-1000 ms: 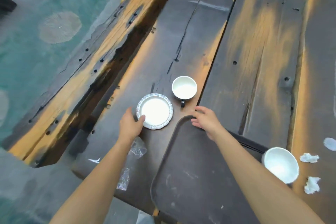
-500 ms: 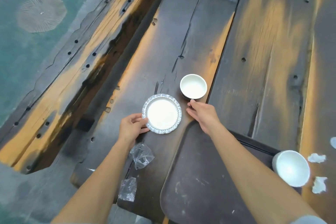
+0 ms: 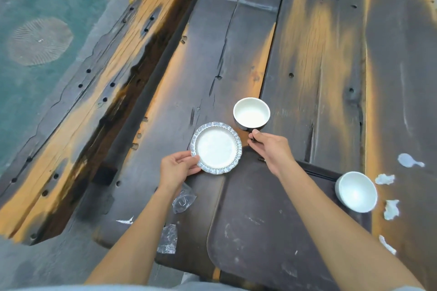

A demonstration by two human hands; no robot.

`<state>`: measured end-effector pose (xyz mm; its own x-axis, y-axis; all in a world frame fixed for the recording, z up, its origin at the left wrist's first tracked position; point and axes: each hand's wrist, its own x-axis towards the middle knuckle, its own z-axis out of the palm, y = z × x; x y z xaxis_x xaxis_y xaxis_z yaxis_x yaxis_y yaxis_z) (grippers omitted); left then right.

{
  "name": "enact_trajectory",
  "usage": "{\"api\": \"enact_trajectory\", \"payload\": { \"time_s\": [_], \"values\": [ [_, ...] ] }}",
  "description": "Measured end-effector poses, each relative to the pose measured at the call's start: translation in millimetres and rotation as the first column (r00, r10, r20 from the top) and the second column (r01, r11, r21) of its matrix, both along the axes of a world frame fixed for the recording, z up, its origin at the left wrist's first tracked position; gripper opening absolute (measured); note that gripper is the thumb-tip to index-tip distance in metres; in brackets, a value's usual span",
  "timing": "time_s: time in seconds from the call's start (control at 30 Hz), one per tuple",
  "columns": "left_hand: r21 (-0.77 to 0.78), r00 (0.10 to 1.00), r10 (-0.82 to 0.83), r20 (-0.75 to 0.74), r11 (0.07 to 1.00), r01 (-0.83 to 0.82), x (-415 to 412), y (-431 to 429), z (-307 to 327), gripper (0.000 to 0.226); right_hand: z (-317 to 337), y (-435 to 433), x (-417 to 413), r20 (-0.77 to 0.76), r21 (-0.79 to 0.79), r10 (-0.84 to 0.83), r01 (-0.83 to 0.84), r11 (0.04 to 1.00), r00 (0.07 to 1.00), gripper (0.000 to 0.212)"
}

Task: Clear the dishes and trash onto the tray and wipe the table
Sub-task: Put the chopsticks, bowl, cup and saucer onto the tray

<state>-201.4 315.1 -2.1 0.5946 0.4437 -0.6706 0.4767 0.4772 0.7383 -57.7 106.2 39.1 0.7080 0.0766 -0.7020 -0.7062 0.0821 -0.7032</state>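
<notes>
A small white plate (image 3: 216, 147) with a patterned blue rim is pinched at its near-left edge by my left hand (image 3: 176, 169); its right side overlaps the far corner of the dark brown tray (image 3: 260, 231). A dark cup (image 3: 251, 113) with a white inside stands just beyond the tray. My right hand (image 3: 272, 149) has its fingers closed on the cup's handle. A white bowl (image 3: 356, 191) sits by the tray's right edge. Two crumpled clear plastic wrappers (image 3: 184, 198) (image 3: 168, 238) lie left of the tray.
The dark, worn wooden table (image 3: 319, 54) stretches away ahead. White paper scraps (image 3: 385, 179) and a white smear (image 3: 409, 160) lie right of the bowl. A wooden bench (image 3: 94, 101) runs along the left, with teal floor (image 3: 35, 7) beyond.
My left hand has closed on the plate's edge and shifted it toward the tray. My right hand went from the tray's corner forward to the cup's handle.
</notes>
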Motion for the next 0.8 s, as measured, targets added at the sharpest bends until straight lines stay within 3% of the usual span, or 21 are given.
{"api": "enact_trajectory", "payload": {
  "time_s": [0.23, 0.53, 0.8],
  "values": [
    [-0.037, 1.0, 0.0, -0.011, 0.999, 0.0, -18.6, -55.5, -1.6, 0.022, 15.8, -49.7, -35.1, 0.019, -0.013, -0.08, 0.081, 0.997, 0.997, 0.009],
    [-0.018, 0.989, 0.006, -0.147, 1.0, -0.009, -36.5, -118.1, -18.3, 0.023, 9.1, -93.8, -93.6, -0.004, -0.043, -0.112, 0.111, 0.993, 0.994, 0.006],
    [0.01, 0.973, 0.126, -0.192, 0.992, -0.126, -27.0, -137.0, -16.8, 0.018, -7.2, -94.8, -139.6, -0.071, -0.007, -0.098, 0.098, 0.995, 0.993, 0.01]
  ]
}}
